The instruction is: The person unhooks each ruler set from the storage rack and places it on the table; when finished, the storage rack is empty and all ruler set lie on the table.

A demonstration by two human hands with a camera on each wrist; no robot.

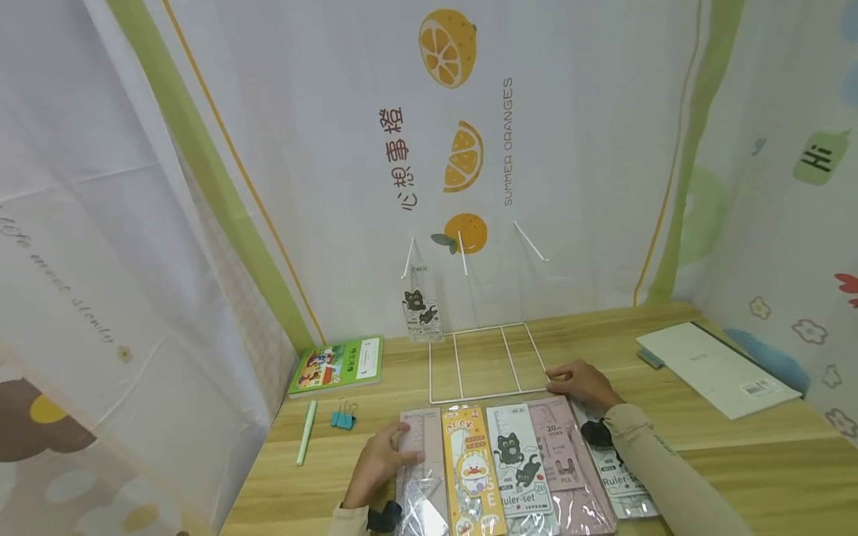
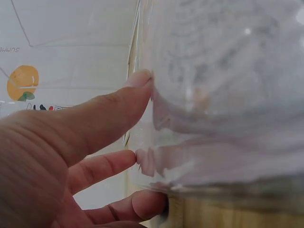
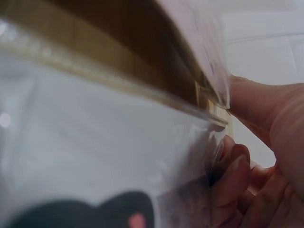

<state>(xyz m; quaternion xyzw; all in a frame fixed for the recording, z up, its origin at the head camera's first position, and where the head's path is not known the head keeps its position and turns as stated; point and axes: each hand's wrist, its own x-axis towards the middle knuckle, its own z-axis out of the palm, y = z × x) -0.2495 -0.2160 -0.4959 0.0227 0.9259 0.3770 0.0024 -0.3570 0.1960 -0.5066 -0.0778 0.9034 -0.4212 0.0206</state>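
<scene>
Overhead, a printed backdrop (image 1: 469, 149) fills the far side, reading "SUMMER ORANGES" beside orange slices and Chinese characters; a side panel at right shows "Hi". Wooden desk (image 1: 737, 461) below. On it, far right, a white box (image 1: 717, 368) with a barcode sticker. A white wire rack (image 1: 484, 365) stands at the back centre, one cat-print packet marked "Ruler set" (image 1: 422, 313) leaning upright at its left end. Green picture book (image 1: 337, 363) to the left, text too small to read.

Five ruler-set packets lie side by side at the near edge, bottoms cut off by the frame: grey (image 1: 422, 476), yellow "DUCK" (image 1: 471, 473), cat "Ruler-set" (image 1: 519, 465), pink marked "20" (image 1: 566, 461), and a fifth (image 1: 617, 476) mostly hidden under the right sleeve.

Left hand (image 1: 383, 461) pinches the grey packet's left edge, thumb on top, fingers curled beneath; the wrist view shows blurred plastic. Right hand (image 1: 582, 382) grips the pink packet's top corner, just beside the rack.

Smaller: mint pen (image 1: 306, 432), blue binder clip (image 1: 343, 418).
</scene>
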